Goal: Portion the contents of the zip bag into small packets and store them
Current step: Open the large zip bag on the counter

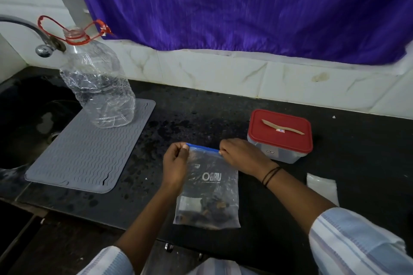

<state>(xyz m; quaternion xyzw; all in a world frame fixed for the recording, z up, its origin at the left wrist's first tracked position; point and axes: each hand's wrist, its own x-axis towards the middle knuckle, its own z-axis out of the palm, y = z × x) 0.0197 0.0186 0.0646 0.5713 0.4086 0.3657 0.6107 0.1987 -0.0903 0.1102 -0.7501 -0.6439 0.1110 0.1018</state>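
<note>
I see the clear plastic zip bag with a blue seal strip lying flat on the black speckled stone surface, near its front edge, with white mirrored lettering across its middle. Dark and brownish pieces sit bunched in its lower part; I cannot tell what they are. My left hand pinches the left end of the blue strip between thumb and fingers, and my right hand pinches the right end, so both hands are clamped on the top of the bag, one at each corner. A thin black band circles the right wrist, and striped pale sleeves show at the bottom of the view.

Just beyond the right hand stands a rectangular clear plastic container with a red lid, and a thin tan wooden stick lies across that lid. A small clear plastic packet lies flat to the right of my right forearm. To the left, a grey ribbed silicone mat carries a large crumpled clear plastic bottle with a red neck ring and handle, open at the top. A dark sink and a metal tap sit at far left, and a purple curtain hangs above the white tiled wall
</note>
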